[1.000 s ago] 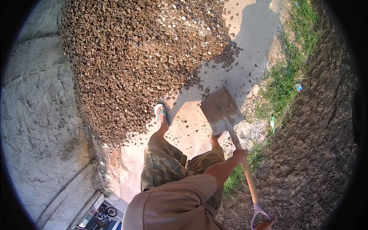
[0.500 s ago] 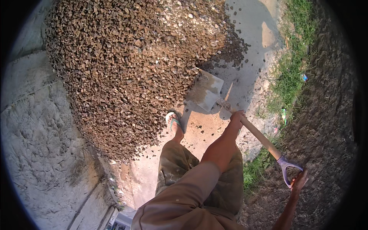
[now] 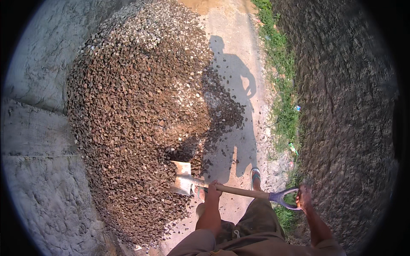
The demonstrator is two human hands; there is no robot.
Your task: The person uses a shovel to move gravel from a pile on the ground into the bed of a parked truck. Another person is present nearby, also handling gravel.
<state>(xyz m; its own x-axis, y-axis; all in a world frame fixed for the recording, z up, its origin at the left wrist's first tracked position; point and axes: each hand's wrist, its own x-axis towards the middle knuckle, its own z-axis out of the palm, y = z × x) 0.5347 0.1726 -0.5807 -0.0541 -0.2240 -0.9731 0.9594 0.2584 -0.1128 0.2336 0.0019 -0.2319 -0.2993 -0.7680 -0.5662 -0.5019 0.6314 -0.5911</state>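
Observation:
A shovel (image 3: 241, 191) with a wooden shaft lies almost level across the front of my body. Its flat metal blade (image 3: 184, 179) points left, with the far edge pushed into a large gravel pile (image 3: 132, 106). Close to the blade, my left hand (image 3: 215, 189) is wrapped round the lower shaft. At the other end my right hand (image 3: 304, 197) grips the purple D-shaped handle (image 3: 282, 198). Some stones cover the blade's leading edge, so I cannot tell how deep it sits.
A rough grey wall (image 3: 42, 192) bounds the pile on the left. Along the right run a grass strip (image 3: 279, 85) with bits of litter and a dark rough wall (image 3: 341, 106). My sandalled foot (image 3: 255, 177) stands on the concrete path (image 3: 230, 25), where my shadow falls.
The shovel has swung from a diagonal to nearly level, and its blade has gone into the gravel. Both hands keep their hold. My view has shifted, showing more of the pile and path.

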